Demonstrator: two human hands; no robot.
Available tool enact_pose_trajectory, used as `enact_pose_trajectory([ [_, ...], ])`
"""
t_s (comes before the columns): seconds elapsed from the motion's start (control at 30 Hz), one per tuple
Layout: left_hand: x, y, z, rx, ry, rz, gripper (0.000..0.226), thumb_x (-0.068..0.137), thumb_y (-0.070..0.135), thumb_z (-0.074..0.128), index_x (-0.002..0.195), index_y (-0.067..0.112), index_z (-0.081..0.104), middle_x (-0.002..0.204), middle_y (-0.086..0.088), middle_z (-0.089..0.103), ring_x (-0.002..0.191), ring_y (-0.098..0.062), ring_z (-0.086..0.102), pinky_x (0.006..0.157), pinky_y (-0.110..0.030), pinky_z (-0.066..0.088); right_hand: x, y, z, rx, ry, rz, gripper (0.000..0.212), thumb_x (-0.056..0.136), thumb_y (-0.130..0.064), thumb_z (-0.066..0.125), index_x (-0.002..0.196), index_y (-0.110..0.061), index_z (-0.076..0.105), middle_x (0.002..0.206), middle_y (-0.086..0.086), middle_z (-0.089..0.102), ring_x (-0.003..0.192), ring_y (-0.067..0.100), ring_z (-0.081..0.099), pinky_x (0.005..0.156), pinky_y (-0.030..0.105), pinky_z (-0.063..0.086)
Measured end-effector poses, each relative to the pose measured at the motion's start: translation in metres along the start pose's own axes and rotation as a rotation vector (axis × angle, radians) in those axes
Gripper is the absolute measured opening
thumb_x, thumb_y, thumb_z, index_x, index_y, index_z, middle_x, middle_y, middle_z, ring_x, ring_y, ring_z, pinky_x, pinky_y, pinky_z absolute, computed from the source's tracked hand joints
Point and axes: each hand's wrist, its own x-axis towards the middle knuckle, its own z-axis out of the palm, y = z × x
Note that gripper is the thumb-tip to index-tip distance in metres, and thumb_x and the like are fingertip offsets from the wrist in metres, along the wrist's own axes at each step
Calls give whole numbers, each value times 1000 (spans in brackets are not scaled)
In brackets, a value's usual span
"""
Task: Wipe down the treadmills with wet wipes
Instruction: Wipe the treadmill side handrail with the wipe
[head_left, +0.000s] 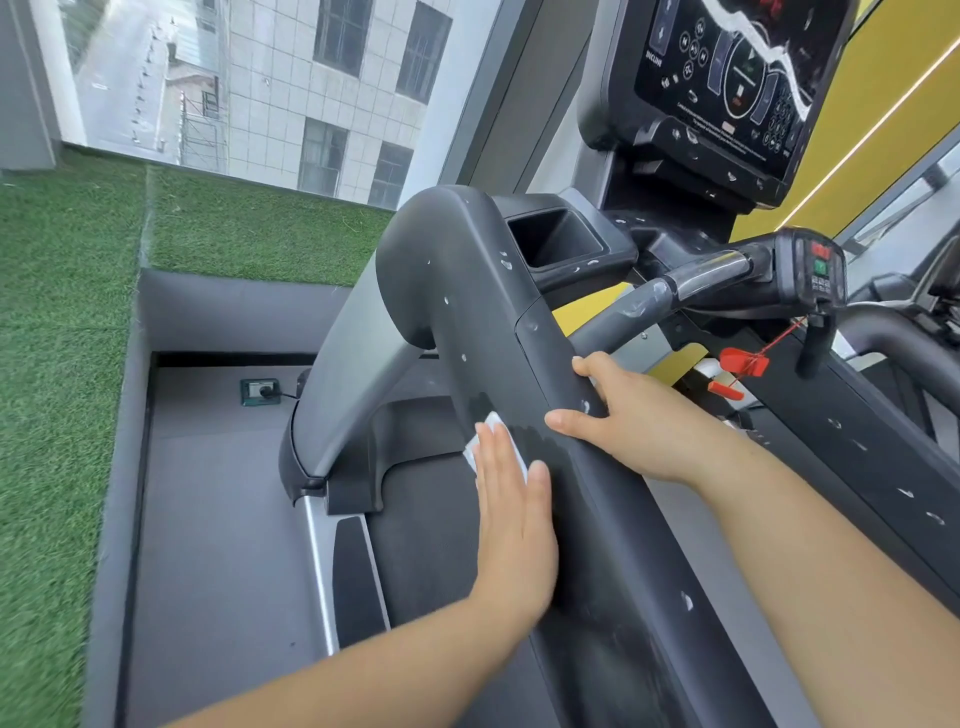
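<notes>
The left hand (511, 514), fingers straight and together, presses the wipe (470, 454) flat against the rail's (467, 291) side. The right hand (623, 415) curls over the rail top, steadying it. Long overlapping strokes with an even palm should lift the specks (447, 300).

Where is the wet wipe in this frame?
Head view, lower centre: the wet wipe is pressed flat under the left hand against the left face of the treadmill's dark handrail, just left of the right hand holding that rail.
</notes>
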Motion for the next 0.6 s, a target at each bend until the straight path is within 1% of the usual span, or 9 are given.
enact_pose_trajectory([
  [0.13, 37, 3, -7, 41, 33, 5, 53, 103, 36, 21, 146, 34, -10, 142, 33, -18, 134, 9, -24, 108, -14, -10, 2, 0, 1, -2, 12, -5, 70, 89, -54, 55, 145, -24, 26, 146, 0, 40, 130, 16, 41, 89, 26, 35],
  [0.2, 37, 4, -7, 85, 21, 42, 54, 102, 42, 21, 144, 34, -13, 142, 33, -20, 134, 8, -25, 112, -17, -10, 2, 0, 1, 0, 9, -8, 70, 89, -54, 55, 145, -24, 26, 147, -1, 39, 130, 16, 41, 90, 26, 35],
  [0.27, 15, 2, -5, 175, -37, 120, 58, 93, 52, 16, 139, 37, -18, 143, 32, -25, 134, 8, -30, 113, -17, -13, 2, 1, 1, 10, 0, -4, 70, 89, -53, 55, 146, -25, 25, 147, -1, 39, 131, 15, 41, 90, 26, 35],
  [0.33, -9, -3, -2, 241, -80, 171, 63, 86, 59, 9, 137, 39, -20, 144, 31, -29, 133, 8, -31, 111, -16, -16, 1, 0, -1, 18, -7, -1, 70, 89, -54, 55, 146, -26, 25, 147, -2, 39, 131, 15, 41, 91, 26, 36],
  [0.43, -9, -3, 0, 272, -82, 160, 63, 83, 61, 6, 135, 41, -21, 144, 31, -30, 132, 10, -32, 112, -17, -16, 1, 0, -1, 15, -13, 4, 69, 90, -53, 54, 146, -26, 25, 147, -1, 38, 130, 16, 41, 93, 28, 37],
  [0.5, 9, 4, -1, 280, -53, 126, 60, 87, 60, 9, 136, 41, -20, 146, 28, -28, 129, 13, -33, 113, -19, -15, 1, 0, -1, 12, -11, 0, 65, 92, -52, 51, 146, -25, 26, 147, -1, 38, 129, 16, 42, 93, 28, 37],
  [0.57, 23, 12, -1, 271, -34, 84, 57, 96, 50, 16, 140, 35, -17, 148, 25, -24, 127, 13, -34, 114, -20, -13, 2, 1, -1, 2, -3, 1, 58, 96, -49, 45, 145, -25, 26, 147, 0, 39, 127, 16, 44, 92, 28, 37],
  [0.6, 23, 15, -1, 275, -37, 78, 55, 101, 43, 19, 141, 33, -17, 149, 24, -24, 128, 12, -34, 114, -20, -13, 2, 1, 0, 0, 0, 3, 55, 97, -47, 42, 145, -25, 27, 147, 0, 39, 127, 17, 43, 94, 29, 37],
])
